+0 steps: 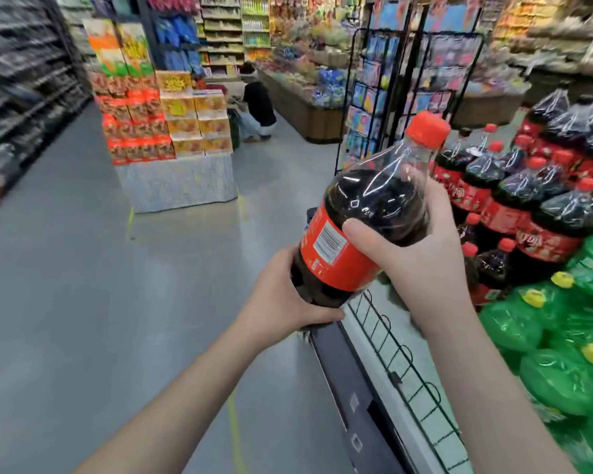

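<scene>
A large cola bottle (367, 206) with a red cap and a red label is tilted in front of me, cap up and to the right, above the shelf's front edge. My left hand (281, 295) cups its base from below, fingers curled under it. My right hand (415, 251) grips the upper body, thumb pressed on the label and fingers wrapped round the far side. The barcode on the label faces me.
On the right, a display shelf (401, 371) with a low black wire fence holds many cola bottles (528, 200) and green bottles (569, 336). A card rack (401, 90) stands behind. Stacked boxes (165, 121) sit mid-aisle. A crouching person (259, 107) is farther back. Grey floor lies to the left.
</scene>
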Demonstrator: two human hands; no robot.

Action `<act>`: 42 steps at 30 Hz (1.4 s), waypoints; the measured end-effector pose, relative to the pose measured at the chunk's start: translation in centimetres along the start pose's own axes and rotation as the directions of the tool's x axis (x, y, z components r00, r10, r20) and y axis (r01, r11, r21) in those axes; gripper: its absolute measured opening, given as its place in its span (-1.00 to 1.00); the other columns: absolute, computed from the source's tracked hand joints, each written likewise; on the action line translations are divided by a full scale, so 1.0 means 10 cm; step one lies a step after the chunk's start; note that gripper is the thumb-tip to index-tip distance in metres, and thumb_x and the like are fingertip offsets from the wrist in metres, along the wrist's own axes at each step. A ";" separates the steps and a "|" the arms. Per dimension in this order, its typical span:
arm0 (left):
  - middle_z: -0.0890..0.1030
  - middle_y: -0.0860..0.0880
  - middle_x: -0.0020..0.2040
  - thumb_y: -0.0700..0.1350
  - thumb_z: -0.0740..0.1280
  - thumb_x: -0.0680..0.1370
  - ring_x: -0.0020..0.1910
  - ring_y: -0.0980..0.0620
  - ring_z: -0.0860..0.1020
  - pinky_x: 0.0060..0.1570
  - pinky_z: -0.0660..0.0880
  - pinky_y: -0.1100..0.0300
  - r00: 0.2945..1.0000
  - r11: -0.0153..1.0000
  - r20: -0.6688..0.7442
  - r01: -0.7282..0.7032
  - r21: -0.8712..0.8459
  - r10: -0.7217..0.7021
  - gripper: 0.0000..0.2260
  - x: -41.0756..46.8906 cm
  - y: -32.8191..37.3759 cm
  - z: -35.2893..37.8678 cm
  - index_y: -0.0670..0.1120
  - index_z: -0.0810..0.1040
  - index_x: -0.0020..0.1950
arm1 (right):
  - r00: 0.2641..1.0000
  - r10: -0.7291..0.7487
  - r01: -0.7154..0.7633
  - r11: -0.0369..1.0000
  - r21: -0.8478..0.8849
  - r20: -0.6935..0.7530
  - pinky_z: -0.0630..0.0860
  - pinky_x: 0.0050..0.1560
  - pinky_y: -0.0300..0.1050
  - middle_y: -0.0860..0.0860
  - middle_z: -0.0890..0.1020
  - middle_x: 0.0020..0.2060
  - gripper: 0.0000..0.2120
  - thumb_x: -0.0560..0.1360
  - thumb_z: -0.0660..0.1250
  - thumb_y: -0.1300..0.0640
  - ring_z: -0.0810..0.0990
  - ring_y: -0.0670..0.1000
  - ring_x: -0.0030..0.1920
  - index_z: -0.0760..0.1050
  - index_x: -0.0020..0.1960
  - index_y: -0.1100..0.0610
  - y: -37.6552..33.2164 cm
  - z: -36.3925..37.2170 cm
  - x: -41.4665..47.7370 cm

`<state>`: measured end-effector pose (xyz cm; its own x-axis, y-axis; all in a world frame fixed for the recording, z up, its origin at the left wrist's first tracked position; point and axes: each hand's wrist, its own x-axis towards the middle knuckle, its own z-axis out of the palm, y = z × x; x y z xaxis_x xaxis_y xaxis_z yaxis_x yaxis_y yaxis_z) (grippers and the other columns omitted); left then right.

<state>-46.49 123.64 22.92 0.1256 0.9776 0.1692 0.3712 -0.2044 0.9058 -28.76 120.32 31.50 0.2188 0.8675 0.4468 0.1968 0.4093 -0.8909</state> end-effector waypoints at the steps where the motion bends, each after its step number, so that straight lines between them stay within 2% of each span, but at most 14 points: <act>1: 0.64 0.18 0.17 -0.08 0.77 0.15 0.13 0.25 0.64 0.13 0.67 0.01 1.000 1.000 0.000 -0.007 0.002 0.007 -0.14 0.13 -0.03 -0.03 0.13 0.47 0.37 | 1.000 -0.003 0.003 1.000 -0.004 0.005 0.57 0.04 -0.38 -0.26 0.63 0.22 -0.20 0.28 0.71 0.04 0.64 -0.30 0.16 0.40 0.40 -0.20 0.06 0.06 0.11; 5: 0.64 0.21 0.16 -0.08 0.78 0.14 0.12 0.30 0.62 0.18 0.63 0.08 0.999 0.999 0.036 -0.033 0.021 0.032 -0.16 0.69 -0.25 -0.13 0.21 0.45 0.30 | 1.000 0.012 -0.012 0.999 -0.037 0.008 0.55 0.19 -0.36 -0.34 0.61 0.23 -0.15 0.26 0.73 0.00 0.59 -0.33 0.24 0.38 0.42 -0.22 0.31 0.31 0.54; 8: 0.64 0.23 0.17 0.04 0.77 0.10 0.16 0.24 0.63 0.16 0.65 0.00 0.996 0.999 0.077 -0.041 0.018 0.039 -0.12 1.15 -0.45 -0.23 0.20 0.46 0.34 | 0.999 0.021 -0.024 0.997 -0.073 -0.039 0.57 0.19 -0.29 -0.32 0.62 0.22 -0.12 0.23 0.75 -0.01 0.61 -0.30 0.23 0.41 0.45 -0.16 0.50 0.53 0.85; 10: 0.61 0.29 0.14 0.07 0.77 0.11 0.14 0.32 0.60 0.13 0.64 0.08 0.993 0.998 0.106 -0.053 0.026 0.050 -0.14 1.44 -0.56 -0.29 0.21 0.46 0.33 | 0.997 0.020 -0.027 0.995 -0.100 -0.069 0.59 0.16 -0.32 -0.27 0.63 0.24 -0.11 0.23 0.72 0.00 0.62 -0.29 0.23 0.41 0.48 -0.12 0.60 0.69 1.04; 15: 0.61 0.28 0.05 -0.13 0.78 0.17 0.04 0.47 0.57 -0.04 0.48 0.49 0.973 0.995 0.208 -0.097 -0.027 0.100 -0.24 2.17 -0.78 -0.48 0.11 0.50 0.26 | 0.989 0.048 -0.066 0.990 -0.125 -0.140 0.56 0.03 -0.43 -0.35 0.65 0.14 -0.22 0.32 0.68 0.19 0.63 -0.34 0.15 0.44 0.44 -0.08 0.80 1.08 1.54; 19: 0.60 0.19 0.16 -0.13 0.79 0.18 0.08 0.51 0.52 -0.04 0.42 0.57 0.941 0.990 0.307 -0.124 -0.072 0.140 -0.18 2.71 -0.90 -0.52 0.02 0.48 0.34 | 0.977 0.033 -0.075 0.978 -0.193 -0.211 0.54 0.06 -0.46 -0.31 0.63 0.19 -0.22 0.31 0.69 0.17 0.61 -0.37 0.16 0.42 0.42 -0.13 0.97 1.29 1.90; 22: 0.55 0.28 0.09 -0.25 0.75 0.22 0.01 0.62 0.48 -0.05 0.39 0.61 0.918 0.985 0.362 -0.131 -0.111 0.162 -0.26 3.05 -0.97 -0.44 0.19 0.43 0.17 | 0.968 0.042 -0.097 0.971 -0.218 -0.246 0.50 0.00 -0.53 -0.27 0.61 0.21 -0.19 0.32 0.68 0.20 0.59 -0.42 0.12 0.41 0.47 -0.05 1.11 1.35 2.12; 24: 0.56 0.30 0.06 -0.30 0.73 0.24 -0.01 0.61 0.51 -0.05 0.41 0.59 0.900 0.986 0.406 -0.114 -0.124 0.155 -0.28 3.26 -1.01 -0.35 0.22 0.41 0.11 | 0.963 0.051 -0.118 0.963 -0.244 -0.264 0.48 0.01 -0.55 -0.26 0.59 0.24 -0.15 0.31 0.70 0.18 0.57 -0.43 0.14 0.39 0.49 -0.06 1.24 1.36 2.27; 27: 0.53 0.31 0.10 -0.22 0.74 0.26 0.08 0.54 0.53 0.03 0.45 0.53 0.873 0.986 0.459 -0.127 -0.108 0.163 -0.26 3.57 -1.14 -0.15 0.17 0.43 0.25 | 0.953 0.072 -0.159 0.945 -0.285 -0.293 0.49 0.08 -0.51 -0.28 0.58 0.26 -0.11 0.28 0.72 0.12 0.56 -0.40 0.20 0.38 0.50 -0.11 1.48 1.31 2.48; 30: 0.44 0.19 0.26 0.02 0.75 0.23 0.35 0.19 0.46 0.34 0.47 0.18 0.863 0.987 0.481 -0.159 -0.035 0.156 -0.09 3.86 -1.31 0.12 0.15 0.31 0.45 | 0.938 0.090 -0.196 0.934 -0.299 -0.334 0.53 0.29 -0.22 -0.25 0.59 0.30 -0.08 0.27 0.75 0.08 0.58 -0.27 0.28 0.37 0.51 -0.11 1.76 1.21 2.66; 32: 0.41 0.21 0.28 0.11 0.73 0.20 0.40 0.10 0.41 0.41 0.43 0.07 0.846 0.986 0.512 -0.168 -0.010 0.149 -0.06 4.04 -1.43 0.34 0.20 0.29 0.45 | 0.927 0.102 -0.215 0.933 -0.290 -0.361 0.53 0.30 -0.15 -0.30 0.60 0.26 -0.09 0.26 0.76 0.08 0.58 -0.27 0.28 0.39 0.48 -0.12 1.95 1.13 2.77; 36: 0.48 0.15 0.34 0.27 0.68 0.13 0.40 0.14 0.43 0.42 0.44 0.08 0.830 0.979 0.535 -0.202 0.027 0.157 -0.02 4.39 -1.66 0.79 0.15 0.37 0.47 | 0.902 0.135 -0.268 0.920 -0.286 -0.410 0.50 0.21 -0.24 -0.40 0.58 0.20 -0.08 0.14 0.74 -0.08 0.58 -0.32 0.24 0.40 0.40 -0.23 2.30 0.97 2.94; 40: 0.45 0.15 0.33 0.15 0.69 0.24 0.40 0.13 0.41 0.40 0.45 0.10 0.821 0.985 0.554 -0.173 0.008 0.139 -0.14 4.55 -1.86 1.15 0.13 0.39 0.45 | 0.884 0.188 -0.341 0.885 -0.317 -0.428 0.41 0.10 -0.51 -0.49 0.53 0.17 -0.11 0.16 0.76 0.00 0.51 -0.42 0.23 0.34 0.28 -0.43 2.62 0.84 3.07; 42: 0.45 0.16 0.31 0.12 0.69 0.24 0.38 0.12 0.44 0.36 0.48 0.09 0.826 0.989 0.548 -0.151 -0.011 0.132 -0.17 4.60 -1.93 1.30 0.15 0.40 0.43 | 0.882 0.200 -0.362 0.867 -0.342 -0.426 0.38 0.07 -0.59 -0.47 0.54 0.16 -0.13 0.14 0.76 0.01 0.50 -0.43 0.22 0.33 0.23 -0.44 2.75 0.78 3.13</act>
<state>-35.94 171.90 8.20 0.6572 0.7523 0.0460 0.3382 -0.3489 0.8740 -23.92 160.97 20.33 0.6394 0.7270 0.2502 0.4180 -0.0557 -0.9067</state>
